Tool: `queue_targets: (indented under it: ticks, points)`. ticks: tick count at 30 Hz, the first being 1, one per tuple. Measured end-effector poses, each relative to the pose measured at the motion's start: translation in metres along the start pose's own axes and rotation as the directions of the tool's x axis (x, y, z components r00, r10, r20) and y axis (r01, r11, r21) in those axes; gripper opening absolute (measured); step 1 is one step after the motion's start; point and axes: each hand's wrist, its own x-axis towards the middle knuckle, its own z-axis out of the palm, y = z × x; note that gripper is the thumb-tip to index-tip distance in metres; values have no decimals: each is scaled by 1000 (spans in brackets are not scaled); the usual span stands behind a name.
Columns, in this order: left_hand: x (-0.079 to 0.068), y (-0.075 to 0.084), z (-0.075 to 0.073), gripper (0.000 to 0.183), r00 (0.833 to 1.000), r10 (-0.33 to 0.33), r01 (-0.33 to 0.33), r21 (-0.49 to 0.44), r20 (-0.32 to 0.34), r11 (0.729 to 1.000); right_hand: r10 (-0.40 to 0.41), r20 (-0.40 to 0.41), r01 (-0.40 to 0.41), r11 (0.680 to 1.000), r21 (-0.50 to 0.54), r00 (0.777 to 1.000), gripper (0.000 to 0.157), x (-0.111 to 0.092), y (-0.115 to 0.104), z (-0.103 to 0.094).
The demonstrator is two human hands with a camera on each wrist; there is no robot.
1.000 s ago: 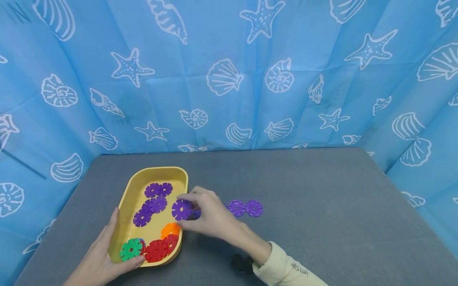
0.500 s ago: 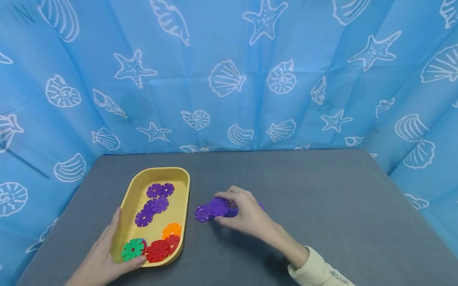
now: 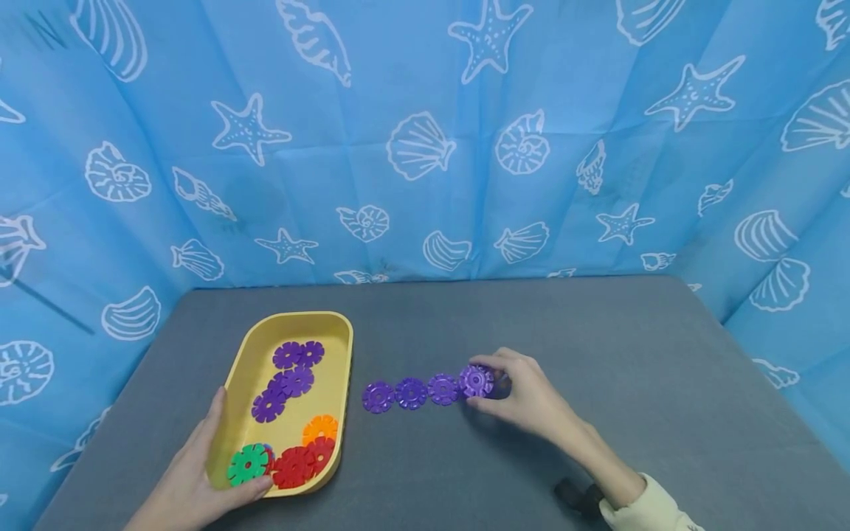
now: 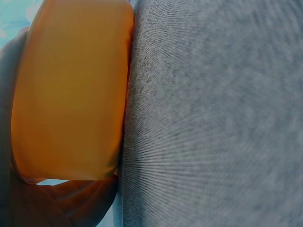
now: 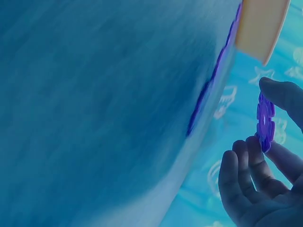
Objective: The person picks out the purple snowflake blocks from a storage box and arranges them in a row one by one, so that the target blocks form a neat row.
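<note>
My right hand (image 3: 524, 387) pinches a purple snowflake disc (image 3: 476, 380) between thumb and fingers, over the right end of a row of purple discs (image 3: 411, 394) lying on the table. In the right wrist view the held disc (image 5: 265, 122) is edge-on and apart from the table surface. My left hand (image 3: 192, 479) holds the yellow tray (image 3: 347, 346) at its near left corner, thumb over the front rim and fingers along the left wall. Beneath the left wrist the tray's outer wall (image 4: 71, 94) fills much of that view.
Inside the tray lie several purple discs (image 3: 292, 380), a green disc (image 3: 249, 464), red discs (image 3: 294, 467) and an orange disc (image 3: 321, 429). A grey cloth covers the table (image 3: 598, 332). Behind it hangs a blue curtain (image 3: 425, 199) printed with shells.
My right hand has carried the purple disc out from the tray's right rim, rightward along the row to its right end. The left hand stays on the tray.
</note>
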Motion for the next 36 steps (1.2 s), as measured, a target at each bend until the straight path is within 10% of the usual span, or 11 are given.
queue_targets:
  ticks: [23, 36]
  points:
    - [-2, 3, 1, 144, 1000, -23, 23, -2, 1, 1000, 231, 72, -215, 961, -174, 970, 56, -7, 31, -18]
    - [-3, 3, 0, 142, 1000, -1, 1, -11, -10, 1000, 217, 89, -196, 960, -200, 972, 62, -8, 30, -17]
